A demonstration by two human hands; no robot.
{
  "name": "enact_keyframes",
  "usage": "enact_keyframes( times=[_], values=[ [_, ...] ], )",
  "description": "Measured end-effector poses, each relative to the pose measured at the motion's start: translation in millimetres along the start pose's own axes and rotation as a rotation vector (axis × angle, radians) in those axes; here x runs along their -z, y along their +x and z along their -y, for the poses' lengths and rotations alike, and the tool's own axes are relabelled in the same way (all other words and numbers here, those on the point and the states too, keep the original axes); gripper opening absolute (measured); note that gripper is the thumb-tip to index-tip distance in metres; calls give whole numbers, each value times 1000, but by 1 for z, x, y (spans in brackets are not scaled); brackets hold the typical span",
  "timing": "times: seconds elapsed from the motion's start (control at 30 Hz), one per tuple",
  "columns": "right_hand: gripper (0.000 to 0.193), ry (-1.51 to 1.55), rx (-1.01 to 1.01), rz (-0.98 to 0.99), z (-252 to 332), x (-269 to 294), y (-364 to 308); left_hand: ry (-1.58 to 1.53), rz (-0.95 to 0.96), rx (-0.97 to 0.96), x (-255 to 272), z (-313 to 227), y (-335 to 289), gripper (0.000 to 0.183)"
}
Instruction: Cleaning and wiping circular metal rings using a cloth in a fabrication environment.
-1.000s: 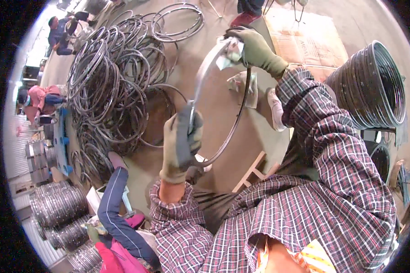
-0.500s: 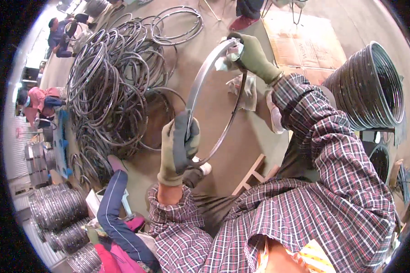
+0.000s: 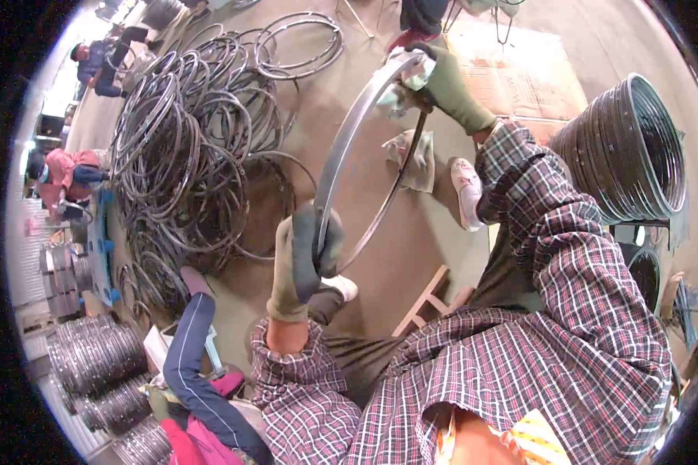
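A metal wheel rim is held up in front of me, tilted. My left hand, in a green and grey glove, is closed around its near left side. At its far upper side, my gloved right hand pinches a crumpled whitish rag against the metal. The right fingertips are partly hidden behind the rag and rim. Below the right hand, a second greyish cloth lies on the floor, beside my light shoe.
A large tangled heap of rims covers the floor at left. Stacked rims stand at right. Flattened cardboard lies at the far right, a wooden frame near my legs. A co-worker's leg is at lower left; other people sit farther left.
The rim has tilted slightly, its near side turning. My right hand with the rag has moved a little up and right along it; my left hand has sunk slightly.
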State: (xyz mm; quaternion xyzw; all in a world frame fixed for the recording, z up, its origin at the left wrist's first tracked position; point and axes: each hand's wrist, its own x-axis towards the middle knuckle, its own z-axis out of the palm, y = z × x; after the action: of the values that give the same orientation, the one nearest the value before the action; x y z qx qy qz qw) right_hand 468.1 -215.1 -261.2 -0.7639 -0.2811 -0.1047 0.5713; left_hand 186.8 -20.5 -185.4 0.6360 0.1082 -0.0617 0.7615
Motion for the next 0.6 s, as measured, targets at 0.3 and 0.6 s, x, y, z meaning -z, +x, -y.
enact_keyframes(
  times=[0.3, 0.6],
  values=[
    [36, -344, 138, 124, 25, -13, 4, -24, -53, -109, -3, 10, 30, 39],
    [39, -84, 216, 360, 21, -16, -1, -42, -392, 27, -1, 7, 24, 38]
  ],
)
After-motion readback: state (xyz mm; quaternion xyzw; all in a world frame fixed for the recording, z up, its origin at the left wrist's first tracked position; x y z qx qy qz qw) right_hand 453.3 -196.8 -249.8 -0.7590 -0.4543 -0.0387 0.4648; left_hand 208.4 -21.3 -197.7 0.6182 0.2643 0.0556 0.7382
